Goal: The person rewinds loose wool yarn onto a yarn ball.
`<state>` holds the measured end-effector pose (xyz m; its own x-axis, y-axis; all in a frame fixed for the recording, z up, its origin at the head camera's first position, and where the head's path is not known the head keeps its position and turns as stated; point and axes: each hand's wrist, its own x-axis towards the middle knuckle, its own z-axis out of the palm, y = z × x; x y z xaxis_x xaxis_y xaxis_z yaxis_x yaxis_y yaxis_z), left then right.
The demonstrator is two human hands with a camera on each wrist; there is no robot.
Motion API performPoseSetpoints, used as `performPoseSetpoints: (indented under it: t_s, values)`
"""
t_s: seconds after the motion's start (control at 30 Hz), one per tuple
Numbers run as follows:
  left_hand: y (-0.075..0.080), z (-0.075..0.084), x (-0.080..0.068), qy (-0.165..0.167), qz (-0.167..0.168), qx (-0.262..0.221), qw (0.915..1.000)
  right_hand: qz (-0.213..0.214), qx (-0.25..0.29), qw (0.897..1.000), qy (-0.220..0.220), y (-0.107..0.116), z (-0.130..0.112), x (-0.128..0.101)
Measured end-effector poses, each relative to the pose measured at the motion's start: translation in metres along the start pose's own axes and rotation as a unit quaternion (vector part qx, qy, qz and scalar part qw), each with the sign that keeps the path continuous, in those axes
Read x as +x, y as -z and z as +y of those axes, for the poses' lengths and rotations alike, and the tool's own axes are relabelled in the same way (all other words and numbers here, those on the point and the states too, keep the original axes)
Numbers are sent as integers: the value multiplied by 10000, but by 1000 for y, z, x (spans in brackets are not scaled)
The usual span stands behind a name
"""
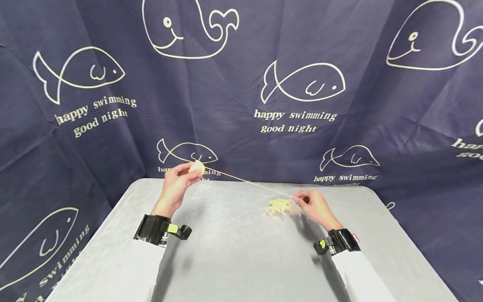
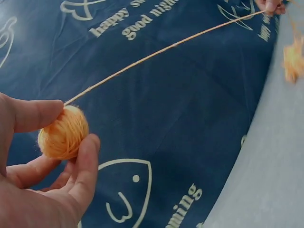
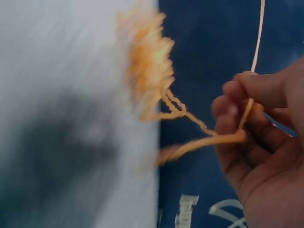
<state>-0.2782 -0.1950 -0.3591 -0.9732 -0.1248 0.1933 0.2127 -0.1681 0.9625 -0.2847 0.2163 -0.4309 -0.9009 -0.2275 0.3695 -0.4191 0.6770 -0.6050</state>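
My left hand [image 1: 181, 178] is raised above the far left of the grey table [image 1: 234, 256] and grips a small ball of pale yellow yarn [image 1: 196, 167] [image 2: 63, 132] between thumb and fingers. A taut strand [image 1: 245, 181] [image 2: 161, 50] runs from the ball down to my right hand [image 1: 307, 201]. That hand pinches the strand [image 3: 247, 114] between thumb and fingertips [image 3: 237, 92], low over the table. Just left of it lies a loose tangle of the same yarn [image 1: 279, 206] [image 3: 149, 71], linked to the pinched strand.
A dark blue curtain [image 1: 264, 92] printed with white fish, whales and words hangs behind and around the table. Black wrist straps sit on both white sleeves. The table's near half is bare grey surface.
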Motion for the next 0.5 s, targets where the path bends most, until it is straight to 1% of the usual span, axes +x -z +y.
performPoseSetpoints:
  t_s: [0.03,0.07,0.1,0.13,0.17,0.23,0.27,0.33,0.37,0.43,0.5]
  values:
    - [-1,1,-2,-145,18,412,9990,-187,-135,9997,-53,1,5,-4]
    - [-2,2,-4,-317,23,870,9957,-400,-270,9988,-63,1,8,-6]
    - [-5,4,-7,-516,12,1309,9901,-618,-351,9975,-23,1,10,-8]
    - [-9,6,-10,-756,-25,1758,9815,-833,-403,9957,34,1,10,-9]
    - [-14,8,-12,-1032,-86,2174,9706,-1014,-414,9940,29,1,8,-9]
    - [-25,15,-18,-1573,-291,2706,9493,-1237,-299,9919,25,1,1,-8]
    - [-31,19,-20,-1828,-384,2869,9396,-1267,-226,9916,76,2,-4,-6]
    - [-41,26,-23,-2230,-557,3070,9235,-1157,-62,9932,115,4,-17,-1]
    - [-45,29,-25,-2357,-615,3114,9186,-1044,22,9944,149,6,-24,1]
    - [-52,33,-28,-2488,-688,3128,9141,-764,193,9962,367,8,-40,7]
    - [-57,35,-31,-2523,-721,3121,9131,-441,445,9965,549,8,-57,13]
